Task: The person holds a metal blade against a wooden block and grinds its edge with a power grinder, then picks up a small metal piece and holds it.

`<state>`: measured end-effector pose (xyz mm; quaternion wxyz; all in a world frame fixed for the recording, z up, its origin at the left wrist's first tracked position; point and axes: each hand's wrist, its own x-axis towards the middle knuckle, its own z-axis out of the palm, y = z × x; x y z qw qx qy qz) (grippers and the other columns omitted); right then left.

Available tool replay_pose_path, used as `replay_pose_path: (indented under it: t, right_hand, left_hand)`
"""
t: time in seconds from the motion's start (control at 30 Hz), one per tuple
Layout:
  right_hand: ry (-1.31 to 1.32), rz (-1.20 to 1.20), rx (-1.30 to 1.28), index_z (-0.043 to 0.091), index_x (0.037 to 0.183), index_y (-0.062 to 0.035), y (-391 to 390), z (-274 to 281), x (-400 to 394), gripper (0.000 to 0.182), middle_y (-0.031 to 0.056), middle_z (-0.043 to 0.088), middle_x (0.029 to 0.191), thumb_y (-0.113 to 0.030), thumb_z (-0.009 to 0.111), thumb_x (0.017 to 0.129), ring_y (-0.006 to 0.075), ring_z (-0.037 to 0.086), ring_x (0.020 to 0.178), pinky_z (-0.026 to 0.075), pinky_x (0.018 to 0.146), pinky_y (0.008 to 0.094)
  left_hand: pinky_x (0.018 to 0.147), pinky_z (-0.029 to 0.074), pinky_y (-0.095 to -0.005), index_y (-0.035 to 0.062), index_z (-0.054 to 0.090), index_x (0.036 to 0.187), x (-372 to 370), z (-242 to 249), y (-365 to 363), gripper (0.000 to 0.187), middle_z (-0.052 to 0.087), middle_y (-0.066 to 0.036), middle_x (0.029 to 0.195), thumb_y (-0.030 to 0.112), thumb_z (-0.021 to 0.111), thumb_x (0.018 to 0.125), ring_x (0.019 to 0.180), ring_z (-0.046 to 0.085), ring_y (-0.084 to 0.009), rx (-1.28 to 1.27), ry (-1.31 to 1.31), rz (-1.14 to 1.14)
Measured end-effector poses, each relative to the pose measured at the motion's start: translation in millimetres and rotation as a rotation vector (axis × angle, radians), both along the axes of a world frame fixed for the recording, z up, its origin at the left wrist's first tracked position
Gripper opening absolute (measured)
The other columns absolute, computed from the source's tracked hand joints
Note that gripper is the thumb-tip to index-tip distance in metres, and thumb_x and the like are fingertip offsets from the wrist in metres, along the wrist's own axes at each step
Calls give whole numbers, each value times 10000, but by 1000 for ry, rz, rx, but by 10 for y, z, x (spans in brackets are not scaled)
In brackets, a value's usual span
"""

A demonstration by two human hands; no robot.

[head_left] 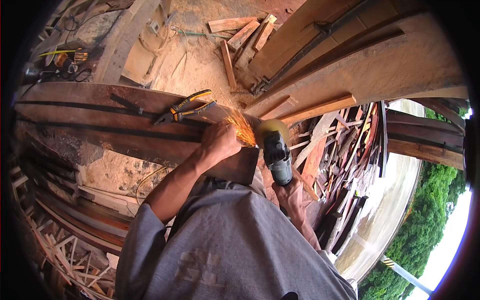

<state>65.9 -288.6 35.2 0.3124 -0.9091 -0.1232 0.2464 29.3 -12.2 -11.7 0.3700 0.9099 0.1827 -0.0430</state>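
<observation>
My right hand point(289, 194) is wrapped round the rear of an angle grinder point(278, 162), whose round yellowish disc point(272, 131) sits at the end of the dark wooden beam point(125, 131). Orange sparks point(241, 128) spray from the disc's left side toward my left hand. Closed in a fist, my left hand point(220, 142) rests over the beam close to the disc; what its fingers hold is hidden. Just beyond it lie pliers point(184, 108) with yellow-and-black handles. A thin dark strip point(125, 103) lies further left on the beam.
Offcuts of wood point(242, 34) lie on the sawdust-covered ground ahead. Large planks point(350, 65) lean at the right, above a heap of thin wood scraps point(345, 150). At the far left are a cable and a black-and-yellow tool point(65, 61). Stacked timber point(85, 220) stands lower left.
</observation>
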Motion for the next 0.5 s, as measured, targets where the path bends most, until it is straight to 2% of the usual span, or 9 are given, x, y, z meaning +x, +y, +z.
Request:
replay_pose_path:
  t: [0.1,0.2,0.5]
  right_hand:
    - [7,20,15,683,998,9,70,-284,132,267,220,688,806,-127,662,769,299,736,776,566,725,417]
    - [2,22,27,668,1052,2,108,-431,220,306,212,688,858,-126,655,775,293,730,796,567,740,413]
    - [12,38,41,624,1217,-18,173,-727,351,435,188,689,1015,-123,633,794,276,713,857,571,784,403]
  left_hand:
    - [719,589,-491,-31,724,787,12,43,28,222,701,-285,807,178,669,741,772,719,-435,-15,112,-44]
    - [717,588,-490,-33,725,787,20,-38,1,217,700,-289,805,168,665,732,773,719,-436,22,47,-10]
    - [723,588,-498,-33,711,758,19,-9,18,197,706,-286,822,153,659,715,778,717,-442,1,95,-37]
